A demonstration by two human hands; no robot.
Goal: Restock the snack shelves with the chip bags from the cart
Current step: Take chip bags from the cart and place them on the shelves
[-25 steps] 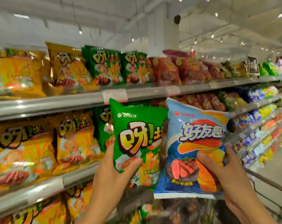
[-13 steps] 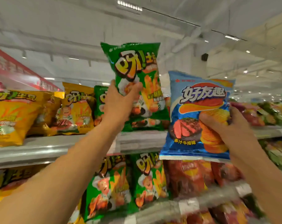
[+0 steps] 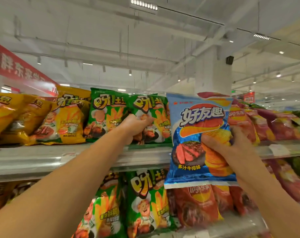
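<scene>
Nearest the camera, off to the right: right hand (image 3: 231, 145) wrapped round the blue chip bag (image 3: 199, 136), thumb across the front, fingers curled behind, bag upright and clear of any shelf, so not yet stocked. Farther out, left of that: left hand (image 3: 137, 125) closed on the green chip bag (image 3: 150, 117), already down on the top shelf (image 3: 42, 158), beside a matching green bag (image 3: 108, 114); placed by the look of it, but not yet let go. Beyond, along the same shelf: yellow bags (image 3: 65, 117) to the left, red bags (image 3: 266, 124) to the right. Below: lower shelf (image 3: 231, 227) packed with green and red bags. Cart out of view, so remaining stock impossible to judge; at least the blue bag left to shelve.
</scene>
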